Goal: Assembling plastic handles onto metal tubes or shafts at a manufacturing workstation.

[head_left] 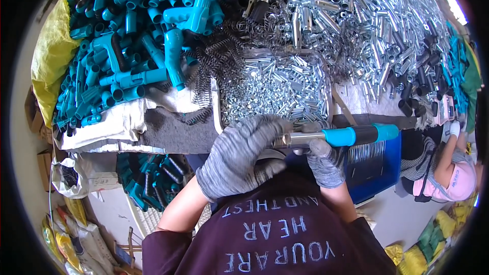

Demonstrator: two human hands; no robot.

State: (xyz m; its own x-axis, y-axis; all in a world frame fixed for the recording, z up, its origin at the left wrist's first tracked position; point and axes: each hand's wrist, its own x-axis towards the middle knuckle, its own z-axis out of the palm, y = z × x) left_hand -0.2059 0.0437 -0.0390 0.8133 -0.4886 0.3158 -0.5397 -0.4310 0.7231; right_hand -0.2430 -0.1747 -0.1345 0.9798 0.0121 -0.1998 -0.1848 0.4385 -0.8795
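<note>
Both my hands wear grey knit gloves. My left hand (239, 155) wraps over the silver metal end of a long tool (356, 135) that lies level in front of my chest. My right hand (326, 162) holds the same tool from below, just left of its teal and black grip. Right behind my hands sits a shallow tray (217, 103) heaped with small shiny metal parts (277, 89).
A heap of teal plastic handles (122, 46) fills the table's left, dark wire springs (214, 61) lie mid-table, silver metal tubes (351, 20) cover the right. A blue bin (372, 165) stands at my right, a crate of teal parts (150, 175) lower left. Another person (448, 168) sits far right.
</note>
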